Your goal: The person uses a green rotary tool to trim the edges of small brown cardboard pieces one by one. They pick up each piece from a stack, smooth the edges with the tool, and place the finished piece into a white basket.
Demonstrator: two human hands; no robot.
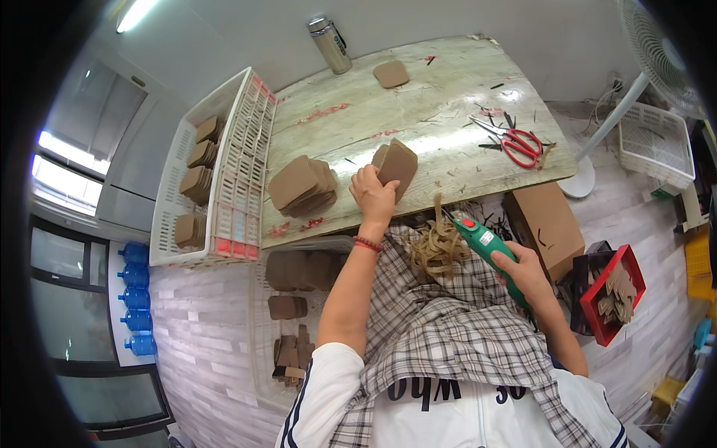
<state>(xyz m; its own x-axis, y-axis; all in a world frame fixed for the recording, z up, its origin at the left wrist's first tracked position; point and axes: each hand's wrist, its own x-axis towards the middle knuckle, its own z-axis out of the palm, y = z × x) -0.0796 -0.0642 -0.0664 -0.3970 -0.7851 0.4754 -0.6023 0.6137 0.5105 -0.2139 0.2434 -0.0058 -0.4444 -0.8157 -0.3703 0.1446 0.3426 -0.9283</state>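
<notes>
My left hand (pixel 376 196) is closed on a small stack of brown rounded pads (pixel 401 166) at the table's near edge, its thumb on the near side. In my right hand (pixel 526 275) is a green hand-held power tool (pixel 482 240) with a red button. Its thin dark tip points up and left, apart from the pads. A pile of curly tan strips (pixel 437 250) lies on my checked apron, just left of the tool. Left of my left hand, a larger stack of brown pads (pixel 299 187) rests on the table (pixel 336 131). One brown pad (pixel 391 74) lies by the far edge.
Red-handled scissors (pixel 520 147) lie at the table's right among dark scraps. A white crate (pixel 243 160) with pads stands on the left; another crate (pixel 261 358) sits below. A steel flask (pixel 329 46) stands at the back. Right are a cardboard box (pixel 549 224), red bin (pixel 597 280) and fan (pixel 661 52).
</notes>
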